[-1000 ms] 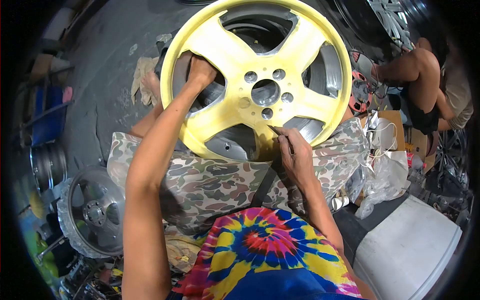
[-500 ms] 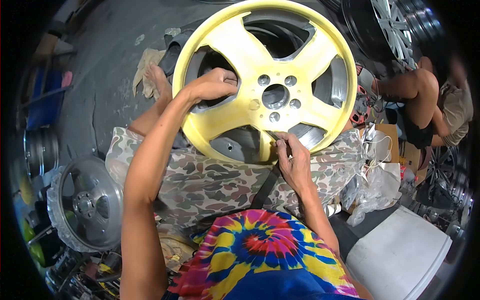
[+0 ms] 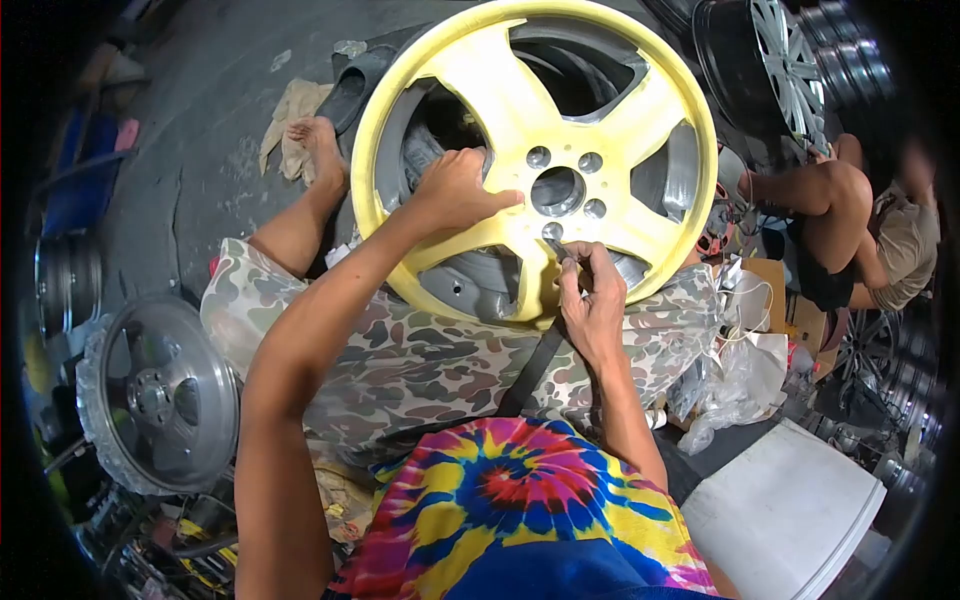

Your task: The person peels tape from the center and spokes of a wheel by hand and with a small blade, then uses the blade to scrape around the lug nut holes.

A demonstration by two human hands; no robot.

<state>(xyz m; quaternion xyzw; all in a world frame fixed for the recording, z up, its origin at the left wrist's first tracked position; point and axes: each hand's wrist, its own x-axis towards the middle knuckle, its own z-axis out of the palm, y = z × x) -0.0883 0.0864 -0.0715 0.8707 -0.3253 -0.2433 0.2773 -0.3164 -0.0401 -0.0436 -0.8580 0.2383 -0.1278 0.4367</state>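
A yellow five-spoke wheel rim (image 3: pixel 480 75) leans over my lap on camouflage cloth (image 3: pixel 400 375). My left hand (image 3: pixel 462 192) grips the left spoke, thumb stretched over its face toward the hub and fingers curled over the spoke's edge. In my right hand (image 3: pixel 592 290) a small dark thin piece (image 3: pixel 560 250) is pinched, its tip at the lower spoke just below a bolt hole. The palm side of this hand faces up.
A clear-grey wheel (image 3: pixel 155 395) with wrapped edge stands at the left. A white panel (image 3: pixel 785 505) lies lower right, near plastic bags (image 3: pixel 735 395) and a cardboard box (image 3: pixel 768 290). Another person (image 3: pixel 850 220) sits at the right beside more wheels. A sandal (image 3: pixel 350 95) and rag lie upper left.
My left hand has moved right, out of the window opening and onto the spoke, its thumb now spread. My right hand has shifted up slightly with the dark piece. The view has shifted a little.
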